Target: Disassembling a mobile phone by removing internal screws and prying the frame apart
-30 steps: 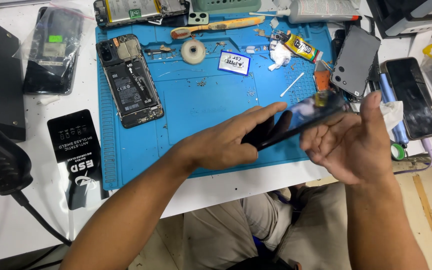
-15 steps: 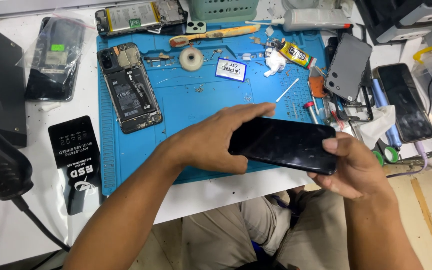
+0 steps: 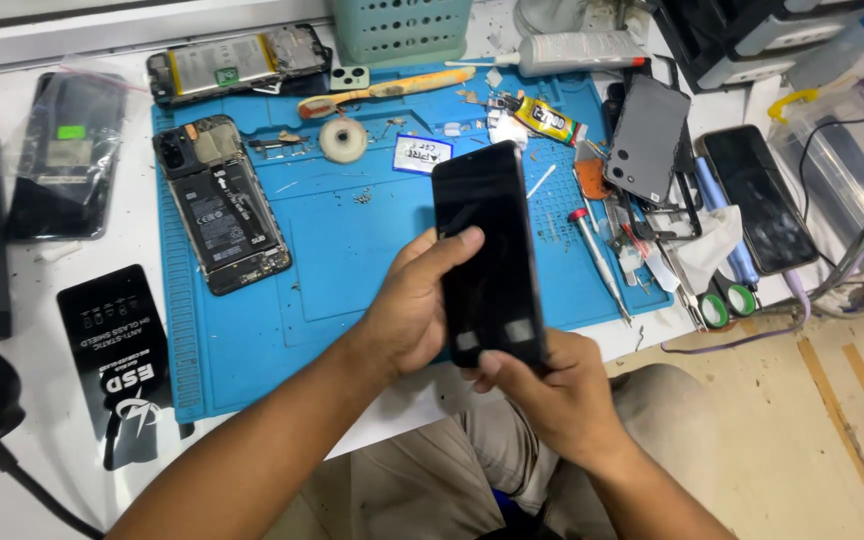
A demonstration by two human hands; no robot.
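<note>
I hold the black phone screen [image 3: 487,255] upright over the blue work mat [image 3: 352,270], its dark glass facing me. My left hand [image 3: 417,305] wraps its left edge, thumb pressed on the front glass, the other fingers curled behind out of sight. My right hand [image 3: 552,390] grips the bottom end, thumb on the lower front, fingers closed narrow underneath. An opened phone [image 3: 222,215] lies on the mat to the left, well apart.
</note>
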